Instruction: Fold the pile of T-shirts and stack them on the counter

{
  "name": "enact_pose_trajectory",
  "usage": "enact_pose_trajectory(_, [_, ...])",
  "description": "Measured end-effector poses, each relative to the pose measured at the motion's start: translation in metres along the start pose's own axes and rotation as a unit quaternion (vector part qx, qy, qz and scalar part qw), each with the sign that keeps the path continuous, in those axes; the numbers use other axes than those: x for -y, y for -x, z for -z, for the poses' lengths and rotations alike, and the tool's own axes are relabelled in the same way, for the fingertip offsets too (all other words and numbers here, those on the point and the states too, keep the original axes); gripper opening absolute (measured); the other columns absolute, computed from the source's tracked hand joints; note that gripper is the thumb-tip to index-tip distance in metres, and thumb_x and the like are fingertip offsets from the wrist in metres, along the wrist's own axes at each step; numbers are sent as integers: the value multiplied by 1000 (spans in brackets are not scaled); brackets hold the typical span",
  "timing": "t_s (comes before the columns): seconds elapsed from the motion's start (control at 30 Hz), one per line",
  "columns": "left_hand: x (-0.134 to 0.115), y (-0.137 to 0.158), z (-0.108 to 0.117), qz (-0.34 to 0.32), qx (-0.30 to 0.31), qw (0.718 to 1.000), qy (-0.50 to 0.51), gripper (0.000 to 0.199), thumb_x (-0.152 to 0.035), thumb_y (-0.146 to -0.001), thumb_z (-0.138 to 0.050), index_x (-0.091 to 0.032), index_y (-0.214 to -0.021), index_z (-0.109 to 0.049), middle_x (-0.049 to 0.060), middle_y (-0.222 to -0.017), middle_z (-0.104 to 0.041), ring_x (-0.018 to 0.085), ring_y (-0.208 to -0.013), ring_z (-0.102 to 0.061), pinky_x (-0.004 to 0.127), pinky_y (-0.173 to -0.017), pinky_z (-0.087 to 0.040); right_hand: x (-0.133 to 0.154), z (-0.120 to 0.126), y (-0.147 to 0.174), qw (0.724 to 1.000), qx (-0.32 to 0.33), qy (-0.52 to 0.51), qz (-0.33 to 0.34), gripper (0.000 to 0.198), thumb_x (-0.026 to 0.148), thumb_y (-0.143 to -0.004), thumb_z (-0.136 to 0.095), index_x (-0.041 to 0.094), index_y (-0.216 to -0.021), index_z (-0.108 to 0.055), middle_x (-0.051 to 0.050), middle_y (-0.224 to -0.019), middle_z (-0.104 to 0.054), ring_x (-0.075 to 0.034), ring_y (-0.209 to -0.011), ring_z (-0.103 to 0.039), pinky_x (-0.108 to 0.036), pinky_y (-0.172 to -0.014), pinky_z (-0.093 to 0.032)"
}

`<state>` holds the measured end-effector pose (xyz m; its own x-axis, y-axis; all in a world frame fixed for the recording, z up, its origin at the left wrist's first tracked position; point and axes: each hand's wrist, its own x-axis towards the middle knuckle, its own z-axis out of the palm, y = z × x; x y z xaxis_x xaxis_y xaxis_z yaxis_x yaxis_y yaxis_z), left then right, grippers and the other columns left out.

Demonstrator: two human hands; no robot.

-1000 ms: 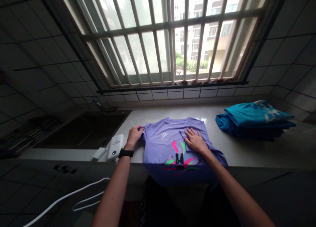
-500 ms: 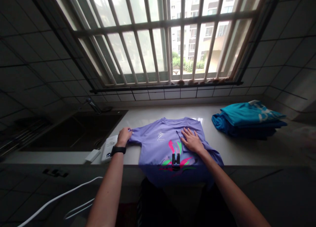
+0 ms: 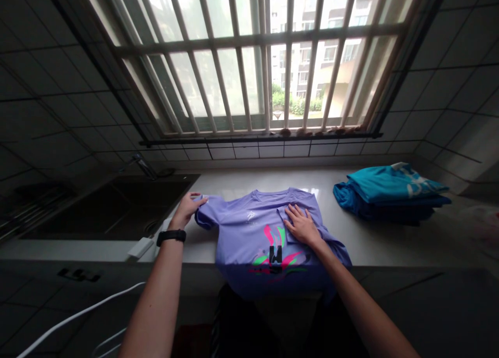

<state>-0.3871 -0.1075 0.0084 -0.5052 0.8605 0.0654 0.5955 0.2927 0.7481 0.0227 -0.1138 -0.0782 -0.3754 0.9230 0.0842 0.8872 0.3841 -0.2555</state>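
A purple T-shirt [image 3: 237,238] with a pink, green and black print lies front up on the counter, its lower part hanging over the front edge. My left hand [image 3: 187,210], with a black band on the wrist, pinches the end of the sleeve on the left and holds it slightly raised. On the right side of the shirt, my right hand [image 3: 302,224] rests flat with fingers stretched out. Under it, the right sleeve is folded inward across the chest.
Folded blue clothes [image 3: 390,191] are stacked on the counter [image 3: 249,173] at right. A dark sink [image 3: 105,207] with a faucet [image 3: 144,166] lies left. A white box-shaped item [image 3: 140,248] sits near the front edge, and a white cable-like strip [image 3: 81,316] hangs below. A barred window is behind.
My left hand has lifted the left sleeve and shifted slightly up and left, its grip turning so the sleeve opening shows. My right hand stays flat on the shirt.
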Motion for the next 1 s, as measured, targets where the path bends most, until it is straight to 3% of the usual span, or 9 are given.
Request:
enact_pose_trajectory(0.07, [2, 1, 3, 0, -74, 991, -110, 36, -14, -74, -68, -12, -110, -59, 13, -105, -66, 29, -110, -64, 42, -97, -53, 1, 0, 0, 1000, -1, 1, -3, 57, 47, -105, -32, 24, -156, -43, -7, -167, -32, -27, -156, -24, -53, -125, -19])
enact_pose_trajectory(0.17, [5, 6, 0, -23, -102, 981, -165, 39, -9, -76, -62, -11, -116, -61, 19, -127, -59, 32, -124, -57, 43, -107, -47, 1, 1, 0, 1000, -2, -1, -6, 57, 47, -105, -32, 24, -155, -43, -6, -167, -32, -26, -156, -24, -52, -125, -19])
enact_pose_trajectory(0.23, [2, 18, -13, -77, -62, 976, -194, 35, -10, -81, -58, -14, -114, -66, 17, -132, -59, 30, -125, -58, 40, -111, -45, 1, 0, 0, 1000, -2, -3, -5, 57, 47, -105, -33, 24, -155, -43, -6, -167, -32, -26, -156, -23, -52, -125, -19])
enact_pose_trajectory(0.3, [-4, 36, -38, -160, 39, 959, -230, 33, -17, -89, -52, -16, -116, -70, 15, -131, -64, 27, -125, -60, 37, -114, -43, 0, -1, 0, 1000, -2, -4, -5, 57, 47, -105, -32, 23, -155, -43, -6, -167, -32, -26, -156, -23, -51, -125, -19])
enact_pose_trajectory(0.4, [-16, 67, -88, -251, 186, 912, -266, 47, -35, -99, -44, -21, -141, -59, 12, -152, -54, 27, -142, -48, 42, -119, -37, -1, -3, 0, 1000, -7, -6, -5, 57, 48, -105, -31, 24, -156, -43, -5, -167, -32, -25, -156, -24, -51, -125, -19])
enact_pose_trajectory(0.57, [-32, 88, -142, -240, 170, 897, -331, 60, -50, -100, -41, -30, -156, -42, 9, -169, -28, 37, -156, -20, 65, -122, -19, -4, 0, -6, 1000, -6, 3, -20, 56, 47, -104, -32, 25, -155, -44, -5, -167, -32, -25, -155, -25, -51, -125, -19])
enact_pose_trajectory(0.73, [-35, 84, -143, -288, 163, 888, -320, 60, -49, -101, -37, -27, -156, -42, 12, -168, -28, 37, -156, -21, 65, -123, -16, -8, 7, -17, 999, 9, 14, -48, 57, 45, -104, -33, 24, -155, -43, -5, -167, -30, -25, -156, -23, -51, -126, -19])
enact_pose_trajectory(0.87, [-34, 92, -137, -387, 238, 855, -251, 58, -48, -103, -36, -23, -155, -44, 10, -168, -30, 29, -156, -24, 53, -127, -15, -11, 6, -20, 999, 11, 16, -50, 57, 45, -104, -31, 23, -156, -42, -5, -168, -30, -25, -156, -22, -50, -126, -18])
enact_pose_trajectory(1.0, [-33, 87, -116, -354, 241, 873, -231, 51, -43, -99, -47, -23, -146, -55, 7, -158, -48, 25, -148, -41, 40, -124, -30, -12, 3, -19, 999, 0, 7, -48, 57, 45, -104, -30, 24, -155, -44, -5, -167, -32, -25, -156, -23, -50, -126, -18])
